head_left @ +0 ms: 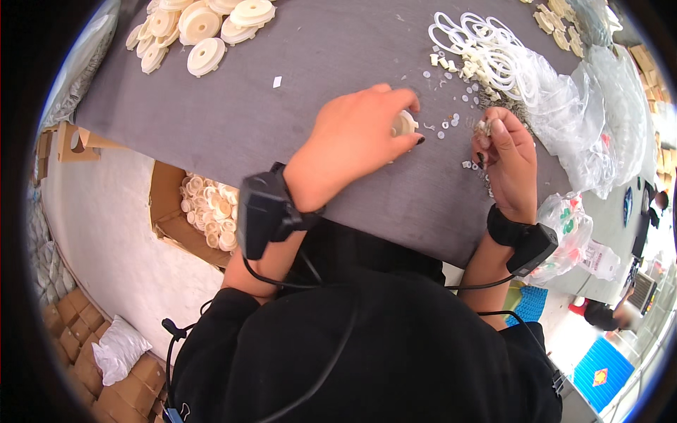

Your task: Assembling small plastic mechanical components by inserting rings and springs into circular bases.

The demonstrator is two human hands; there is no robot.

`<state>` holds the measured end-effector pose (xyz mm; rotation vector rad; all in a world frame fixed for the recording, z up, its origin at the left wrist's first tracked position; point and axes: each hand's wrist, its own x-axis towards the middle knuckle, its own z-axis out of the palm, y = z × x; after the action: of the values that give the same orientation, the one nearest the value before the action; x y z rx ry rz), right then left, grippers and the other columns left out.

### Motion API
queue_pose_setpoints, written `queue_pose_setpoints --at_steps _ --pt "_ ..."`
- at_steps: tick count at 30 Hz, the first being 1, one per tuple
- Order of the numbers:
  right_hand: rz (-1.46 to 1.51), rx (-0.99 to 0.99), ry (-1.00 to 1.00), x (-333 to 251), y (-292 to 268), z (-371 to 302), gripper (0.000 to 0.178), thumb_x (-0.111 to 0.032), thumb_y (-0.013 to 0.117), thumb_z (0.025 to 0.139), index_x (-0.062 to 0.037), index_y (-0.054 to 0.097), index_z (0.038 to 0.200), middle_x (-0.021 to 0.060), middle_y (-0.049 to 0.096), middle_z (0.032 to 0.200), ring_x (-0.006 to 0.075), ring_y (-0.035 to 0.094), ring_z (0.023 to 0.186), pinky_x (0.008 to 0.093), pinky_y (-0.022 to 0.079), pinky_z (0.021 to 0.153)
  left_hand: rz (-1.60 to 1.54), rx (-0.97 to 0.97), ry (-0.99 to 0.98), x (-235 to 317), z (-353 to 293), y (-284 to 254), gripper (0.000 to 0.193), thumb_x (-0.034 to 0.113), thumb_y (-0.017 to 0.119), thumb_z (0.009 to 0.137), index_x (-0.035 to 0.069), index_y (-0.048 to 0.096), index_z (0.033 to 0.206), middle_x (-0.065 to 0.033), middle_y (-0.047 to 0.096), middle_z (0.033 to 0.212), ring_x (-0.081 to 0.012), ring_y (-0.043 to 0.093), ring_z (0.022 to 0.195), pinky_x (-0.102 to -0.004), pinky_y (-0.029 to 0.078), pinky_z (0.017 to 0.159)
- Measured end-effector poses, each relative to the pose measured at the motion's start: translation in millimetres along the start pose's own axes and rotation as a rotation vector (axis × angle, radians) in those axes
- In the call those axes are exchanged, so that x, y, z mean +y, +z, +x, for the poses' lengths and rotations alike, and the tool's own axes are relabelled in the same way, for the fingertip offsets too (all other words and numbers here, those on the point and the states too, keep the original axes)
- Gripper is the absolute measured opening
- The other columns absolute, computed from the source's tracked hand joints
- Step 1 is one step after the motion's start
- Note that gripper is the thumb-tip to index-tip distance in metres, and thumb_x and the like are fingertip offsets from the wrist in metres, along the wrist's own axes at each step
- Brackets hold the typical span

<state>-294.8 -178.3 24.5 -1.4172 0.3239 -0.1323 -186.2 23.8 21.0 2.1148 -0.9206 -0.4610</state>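
Over the grey table [317, 49], my left hand [356, 134] is curled around a cream round plastic part [403, 125], thumb on the near side and fingers on the far side. Most of that part is hidden by the hand. To the right, my right hand [511, 158] is closed, its fingertips pinching a small pale part [483, 128] whose exact kind I cannot make out. Between the hands lie small clear discs [441, 134] and tiny white rings. Just beyond my right hand is a heap of thin metal springs [511, 106].
Cream plastic wheels [201, 28] are piled at the far left. White rings [479, 35] and small cream fittings [451, 65] lie at the far right beside clear plastic bags [585, 113]. A cardboard box [166, 201] of cream parts stands below the table's left edge.
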Motion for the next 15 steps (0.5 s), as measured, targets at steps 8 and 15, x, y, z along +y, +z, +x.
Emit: queue_pose_setpoints --at_steps 8,15 --pt "0.418 -0.066 0.128 5 34 1 0.016 -0.022 0.054 0.096 -0.006 0.054 0.098 -0.0016 0.051 0.074 0.0068 0.046 0.063 0.0213 0.039 0.059 -0.107 0.33 0.4 8 13 17 0.035 0.025 0.071 0.078 0.01 0.066 0.11 -0.0083 0.066 0.102 -0.0228 0.062 0.09 -0.0326 0.045 0.083" --pt "0.292 -0.114 0.051 4 30 -1 0.017 -0.023 0.054 0.096 -0.006 0.054 0.098 -0.0012 0.051 0.073 0.007 0.045 0.062 0.0217 0.038 0.058 -0.208 0.119 0.379 1 15 9 0.017 0.019 0.064 0.085 0.003 0.065 0.089 -0.0064 0.067 0.078 -0.0198 0.061 0.073 -0.029 0.046 0.069"
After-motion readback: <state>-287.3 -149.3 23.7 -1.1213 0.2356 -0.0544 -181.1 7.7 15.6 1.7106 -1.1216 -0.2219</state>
